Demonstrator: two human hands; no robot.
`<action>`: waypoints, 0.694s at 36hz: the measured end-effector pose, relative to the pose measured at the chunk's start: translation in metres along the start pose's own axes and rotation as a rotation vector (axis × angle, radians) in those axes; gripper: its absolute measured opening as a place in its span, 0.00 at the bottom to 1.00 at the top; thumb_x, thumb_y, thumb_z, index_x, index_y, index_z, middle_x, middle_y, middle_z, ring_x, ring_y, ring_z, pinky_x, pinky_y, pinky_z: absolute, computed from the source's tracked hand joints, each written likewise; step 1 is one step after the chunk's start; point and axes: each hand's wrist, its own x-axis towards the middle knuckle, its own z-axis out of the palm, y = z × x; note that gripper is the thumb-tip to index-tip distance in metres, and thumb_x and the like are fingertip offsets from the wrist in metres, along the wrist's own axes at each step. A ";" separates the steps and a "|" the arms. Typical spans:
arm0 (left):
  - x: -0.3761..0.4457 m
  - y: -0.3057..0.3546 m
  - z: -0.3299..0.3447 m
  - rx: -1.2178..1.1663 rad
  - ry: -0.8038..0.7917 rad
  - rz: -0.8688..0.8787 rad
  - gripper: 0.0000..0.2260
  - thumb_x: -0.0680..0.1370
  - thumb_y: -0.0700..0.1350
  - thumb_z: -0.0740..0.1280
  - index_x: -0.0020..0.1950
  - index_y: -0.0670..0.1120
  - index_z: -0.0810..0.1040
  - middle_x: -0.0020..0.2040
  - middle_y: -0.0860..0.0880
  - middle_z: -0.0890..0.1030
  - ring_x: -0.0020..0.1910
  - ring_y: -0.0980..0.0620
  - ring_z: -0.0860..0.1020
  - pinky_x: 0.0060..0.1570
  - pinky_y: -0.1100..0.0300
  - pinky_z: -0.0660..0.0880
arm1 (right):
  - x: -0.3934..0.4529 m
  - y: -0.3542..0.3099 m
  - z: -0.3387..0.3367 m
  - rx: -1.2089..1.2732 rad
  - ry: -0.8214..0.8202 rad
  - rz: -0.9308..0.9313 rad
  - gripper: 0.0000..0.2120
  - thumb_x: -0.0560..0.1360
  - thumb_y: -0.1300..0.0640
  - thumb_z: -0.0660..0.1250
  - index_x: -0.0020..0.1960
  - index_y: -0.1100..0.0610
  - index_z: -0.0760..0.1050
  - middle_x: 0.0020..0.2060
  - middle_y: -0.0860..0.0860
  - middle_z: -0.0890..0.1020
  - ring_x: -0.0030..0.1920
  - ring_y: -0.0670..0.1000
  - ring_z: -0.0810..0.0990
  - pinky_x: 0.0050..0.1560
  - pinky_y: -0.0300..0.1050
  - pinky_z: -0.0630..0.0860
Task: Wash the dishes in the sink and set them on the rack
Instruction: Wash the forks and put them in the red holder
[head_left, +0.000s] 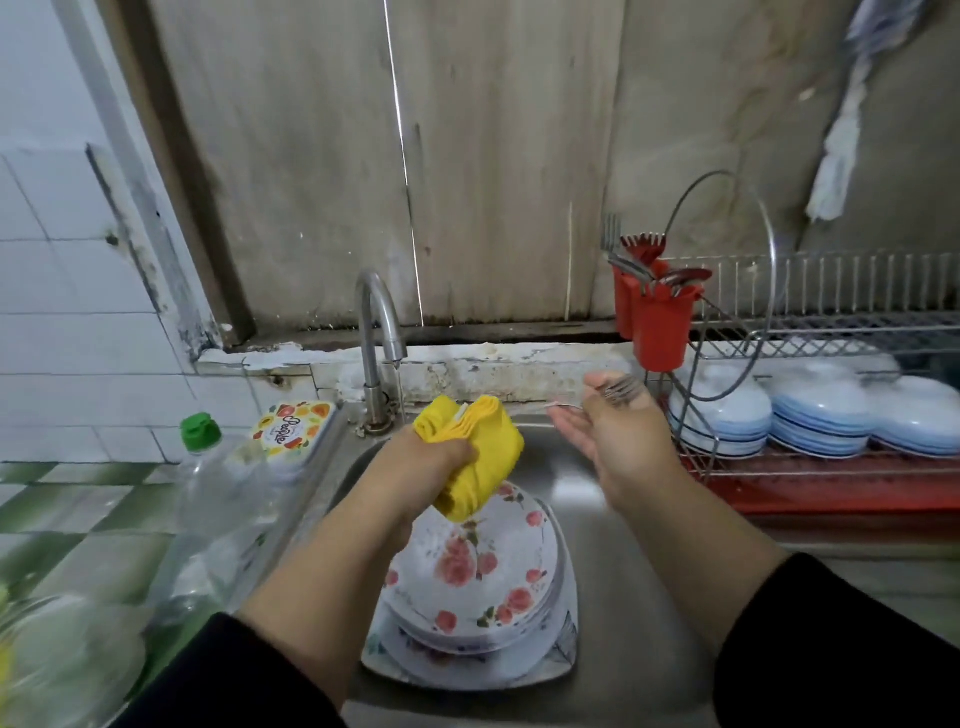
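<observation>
Head view: my left hand (434, 457) is gripping the yellow cloth (475, 452) over the sink (623, 597). My right hand (618, 431) is holding blurred forks (621, 389), fingers mostly straight, near the red holder (660, 327). I'm judging it partway: bowls (719, 415) are sitting on the rack (831, 467), floral plates (478, 566) are waiting in the sink. The bottle (208, 509) is standing left; tap (376, 332) dripping.

A clear plastic bottle with a green cap (200, 429) stands left of the basin, just in front of a fruit-printed tin (291, 423) — both on the green-and-white tiled desk (62, 499) — below weathered wooden boards (467, 156).
</observation>
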 end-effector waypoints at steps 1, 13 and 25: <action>0.001 0.005 0.002 -0.014 -0.012 0.021 0.20 0.76 0.38 0.68 0.67 0.43 0.71 0.37 0.51 0.82 0.34 0.52 0.81 0.35 0.59 0.78 | 0.000 -0.006 0.002 -0.010 -0.009 -0.035 0.09 0.80 0.70 0.54 0.47 0.58 0.67 0.47 0.60 0.75 0.47 0.59 0.78 0.54 0.50 0.77; 0.012 0.072 0.028 -0.094 -0.067 0.185 0.12 0.76 0.39 0.67 0.58 0.46 0.74 0.45 0.47 0.80 0.42 0.48 0.79 0.41 0.57 0.75 | 0.007 -0.088 0.012 -0.343 -0.132 -0.413 0.15 0.77 0.74 0.55 0.40 0.56 0.63 0.37 0.56 0.76 0.37 0.48 0.79 0.35 0.31 0.76; 0.022 0.152 0.055 -0.144 -0.104 0.359 0.09 0.76 0.36 0.65 0.42 0.49 0.71 0.40 0.48 0.77 0.35 0.50 0.76 0.32 0.62 0.75 | 0.023 -0.167 0.010 -0.685 0.067 -0.706 0.15 0.74 0.67 0.64 0.40 0.50 0.64 0.48 0.61 0.80 0.49 0.60 0.80 0.53 0.55 0.75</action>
